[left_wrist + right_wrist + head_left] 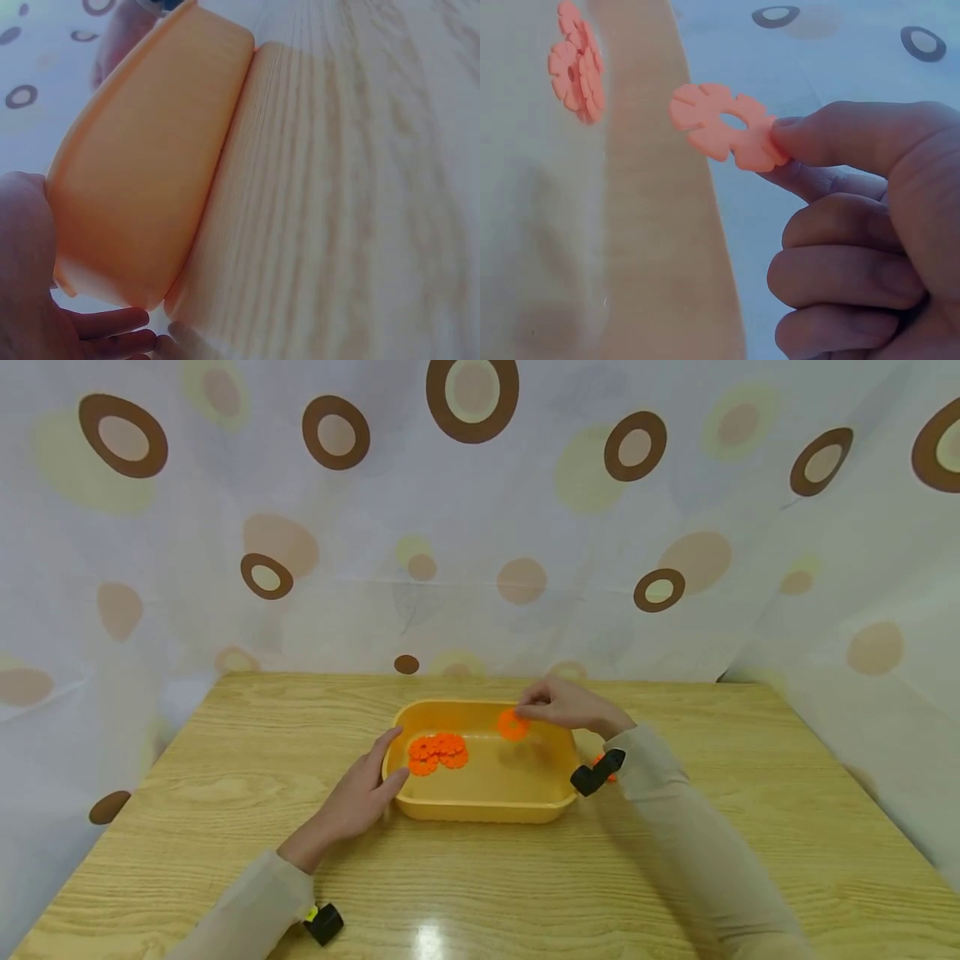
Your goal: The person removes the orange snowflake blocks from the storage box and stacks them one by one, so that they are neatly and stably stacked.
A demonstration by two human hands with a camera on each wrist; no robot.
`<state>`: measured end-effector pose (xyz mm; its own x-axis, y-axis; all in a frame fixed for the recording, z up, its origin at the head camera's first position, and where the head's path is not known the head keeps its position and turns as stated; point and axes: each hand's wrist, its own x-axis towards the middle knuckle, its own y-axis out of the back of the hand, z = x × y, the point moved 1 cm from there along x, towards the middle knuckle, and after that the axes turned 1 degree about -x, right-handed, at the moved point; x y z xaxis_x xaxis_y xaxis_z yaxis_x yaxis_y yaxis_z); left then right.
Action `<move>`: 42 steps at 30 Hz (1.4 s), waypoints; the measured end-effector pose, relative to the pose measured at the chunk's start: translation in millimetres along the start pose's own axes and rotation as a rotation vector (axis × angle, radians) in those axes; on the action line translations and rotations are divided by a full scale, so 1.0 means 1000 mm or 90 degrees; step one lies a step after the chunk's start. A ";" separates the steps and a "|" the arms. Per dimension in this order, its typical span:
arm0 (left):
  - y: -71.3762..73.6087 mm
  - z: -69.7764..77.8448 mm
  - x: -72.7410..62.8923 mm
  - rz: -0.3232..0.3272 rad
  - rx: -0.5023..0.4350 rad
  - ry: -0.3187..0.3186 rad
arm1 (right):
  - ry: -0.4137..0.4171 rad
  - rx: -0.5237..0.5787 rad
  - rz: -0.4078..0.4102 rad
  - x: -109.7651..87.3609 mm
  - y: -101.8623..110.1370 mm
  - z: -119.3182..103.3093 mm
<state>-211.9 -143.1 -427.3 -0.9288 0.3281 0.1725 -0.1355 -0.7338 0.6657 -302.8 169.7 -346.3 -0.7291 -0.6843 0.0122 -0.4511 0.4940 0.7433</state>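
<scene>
An orange flower-shaped plastic disc (513, 725) with a hole in its middle and slits round its edge is pinched between thumb and forefinger of my right hand (570, 703). It hangs over the right half of a yellow plastic tray (480, 812). The right wrist view shows the disc (724, 127) clearly, with the other fingers curled into the palm. At the tray's left end my left hand (352, 797) grips the wall, thumb over the rim and fingers along the outside. Several similar orange discs (438, 753) lie in an overlapping cluster inside the tray's left part.
More orange pieces (611, 770) lie on the wooden table (480, 885) right of the tray, partly hidden by the right wrist and its black camera (597, 772). A patterned cloth (480, 527) hangs behind the table and along its sides.
</scene>
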 end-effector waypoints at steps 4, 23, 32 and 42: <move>0.000 0.000 0.000 -0.002 0.000 0.004 | -0.011 0.033 0.022 -0.010 0.003 0.008; 0.000 0.001 -0.001 -0.002 0.004 0.002 | -0.029 0.198 0.131 -0.068 0.015 0.048; -0.002 0.002 0.001 0.000 -0.011 -0.017 | -0.024 0.219 0.148 -0.102 0.020 0.067; -0.002 0.001 0.000 0.006 -0.005 -0.015 | -0.142 0.120 0.088 -0.114 0.017 0.088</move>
<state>-211.2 -141.4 -427.7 -0.9215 0.3349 0.1965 -0.1292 -0.7416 0.6583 -272.7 303.2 -394.0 -0.8755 -0.4797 -0.0587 -0.4126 0.6787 0.6076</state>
